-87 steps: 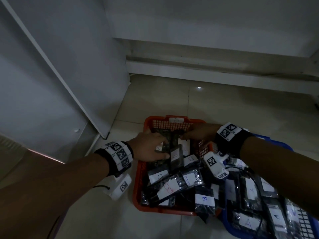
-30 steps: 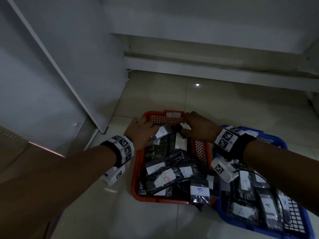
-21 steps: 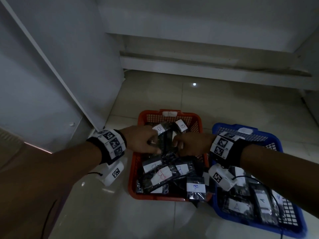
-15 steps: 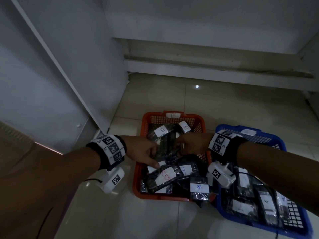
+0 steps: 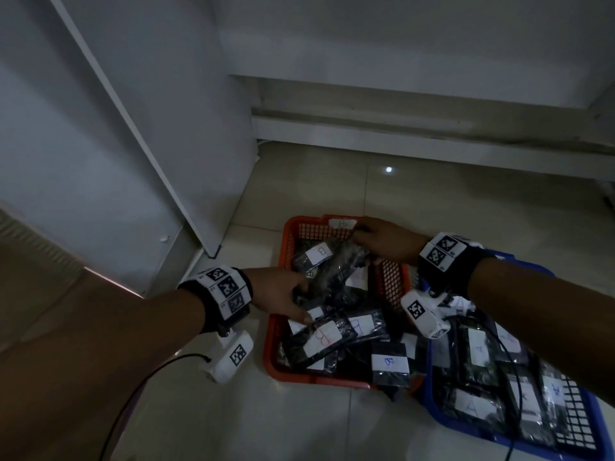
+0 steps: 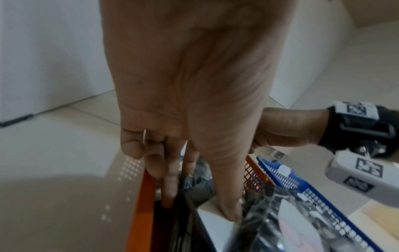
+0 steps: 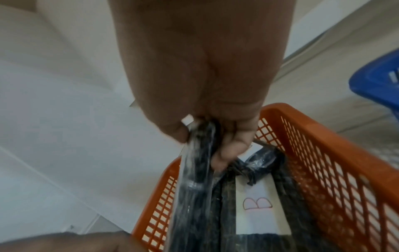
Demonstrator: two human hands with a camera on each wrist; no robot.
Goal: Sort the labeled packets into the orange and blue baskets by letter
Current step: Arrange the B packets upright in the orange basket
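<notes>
While both hands work inside the orange basket [image 5: 283, 331], the right hand [image 5: 386, 242] sits at the basket's far edge, thumb and curled fingers [image 7: 228, 153] pinching the top end of a dark plastic packet [image 7: 194, 196]. That held packet hangs on edge, tilted, with its lower end among the pile in the basket. Just beside it lies a packet with a white label marked B [image 7: 257, 204].

The left hand [image 5: 276, 294] reaches in over the basket's left edge. Its fingers [image 6: 224, 201] are extended downward, the fingertips touching the white label of a packet in the pile; it grips nothing.

Further packets labelled B [image 5: 389, 362] fill the orange basket, one of them overhanging its near edge. The blue basket [image 5: 585, 424] stands touching the right edge of the orange basket and holds packets labelled A [image 5: 479, 351]. Both baskets rest on a pale tiled floor [image 5: 432, 207], near a white panel [image 5: 149, 138] on the left. Each wrist carries a black band with printed markers and a white camera unit [image 5: 422, 314] beneath it.
</notes>
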